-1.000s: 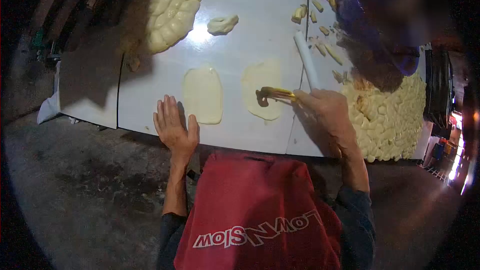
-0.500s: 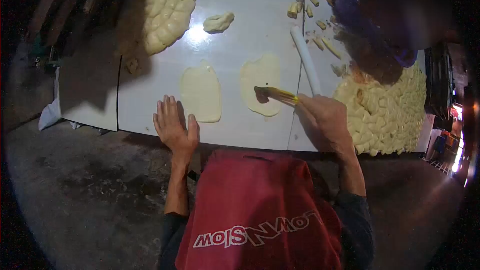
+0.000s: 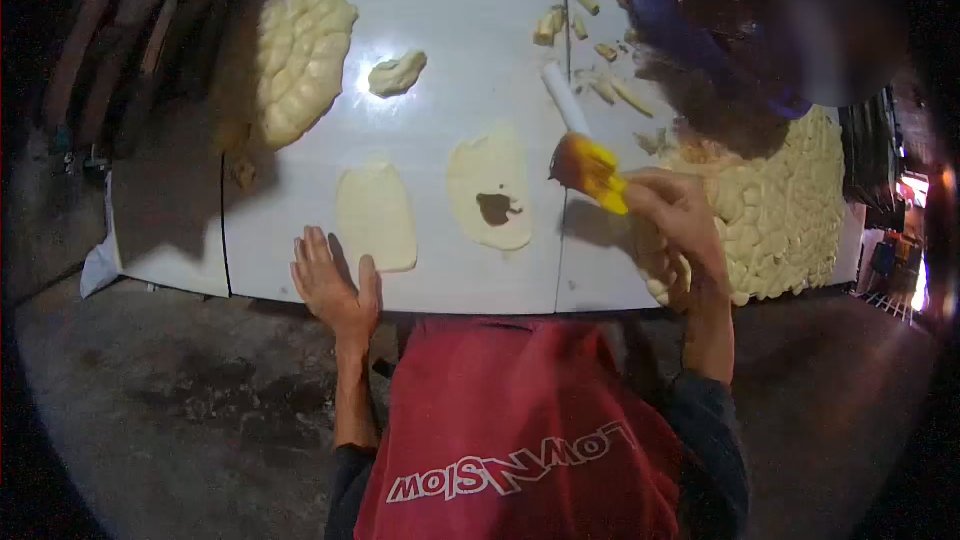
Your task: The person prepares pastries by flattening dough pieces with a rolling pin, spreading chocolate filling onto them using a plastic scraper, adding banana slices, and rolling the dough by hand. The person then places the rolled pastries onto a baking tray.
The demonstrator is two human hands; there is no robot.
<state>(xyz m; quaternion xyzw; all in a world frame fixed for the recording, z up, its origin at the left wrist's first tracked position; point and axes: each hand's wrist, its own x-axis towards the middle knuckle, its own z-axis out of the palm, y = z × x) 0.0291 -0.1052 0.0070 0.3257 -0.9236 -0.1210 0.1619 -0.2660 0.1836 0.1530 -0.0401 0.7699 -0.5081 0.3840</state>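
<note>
My right hand grips a flat yellow spreader with dark brown paste on its end, raised over the table. To its left lies a flattened oval dough sheet bearing a dark brown patch of paste. A second, bare dough sheet rests further left. Beside that one my left hand lies open near the table's front edge, fingers stretched out. A white rod like a rolling pin lies behind the spreader, partly hidden by it.
Many dough pieces cover the right end of the white table. A dough mass and a small dough lump lie at the back left. Yellowish sticks are scattered at the back, near a dark blue tub.
My right hand has lifted the spreader off the right dough sheet and moved it rightward, leaving brown paste there. My left hand still rests on the table. The camera view has shifted slightly.
</note>
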